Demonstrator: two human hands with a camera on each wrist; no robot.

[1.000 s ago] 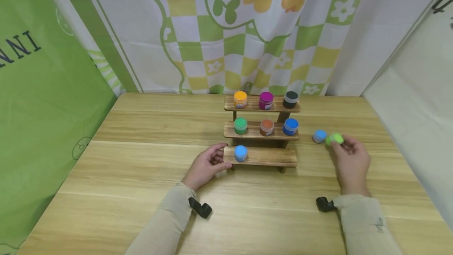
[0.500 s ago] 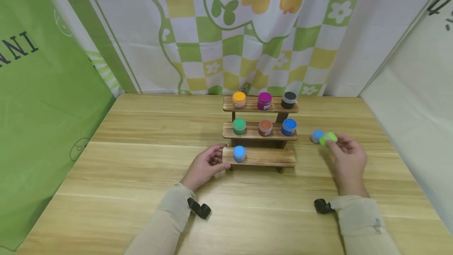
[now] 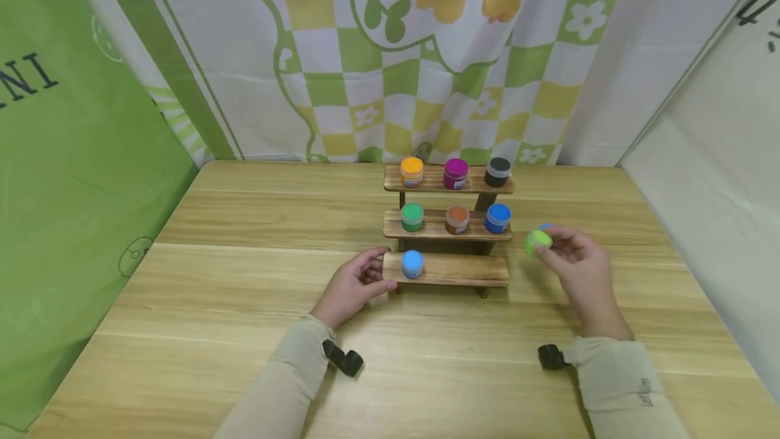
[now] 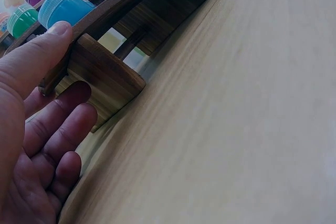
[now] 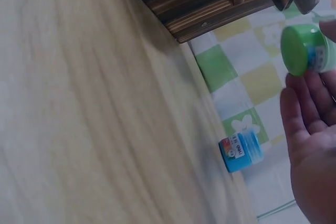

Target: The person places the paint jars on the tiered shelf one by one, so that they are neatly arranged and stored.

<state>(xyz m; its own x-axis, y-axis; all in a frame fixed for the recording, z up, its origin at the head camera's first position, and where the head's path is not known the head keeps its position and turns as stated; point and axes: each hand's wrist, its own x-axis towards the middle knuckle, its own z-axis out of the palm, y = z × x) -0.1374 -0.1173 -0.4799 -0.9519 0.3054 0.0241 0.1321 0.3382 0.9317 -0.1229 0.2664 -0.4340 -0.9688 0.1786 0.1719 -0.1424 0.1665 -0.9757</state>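
A three-step wooden rack (image 3: 463, 271) stands on the table. My left hand (image 3: 356, 286) grips the left end of its lowest step, thumb on the front edge, fingers around the side. Close to that thumb sits a light blue paint jar (image 4: 67, 8) on the step. To the right of the rack, my right hand (image 3: 585, 269) pinches a light green paint jar (image 3: 539, 242) between thumb and fingers, raised off the table and tilted. Another blue paint jar (image 5: 240, 150) stands on the table, mostly hidden behind the right hand in the head view.
Orange (image 3: 411, 172), purple (image 3: 456, 173) and black (image 3: 497, 172) jars line the top step. Green (image 3: 412, 217), brown (image 3: 457, 219) and dark blue (image 3: 497, 218) jars occupy the middle one. A patterned curtain (image 3: 341, 97) hangs behind the wooden table (image 3: 256, 222).
My right hand has lifted the light green jar and carried it left towards the rack, passing in front of the blue jar on the table. The left hand keeps its place.
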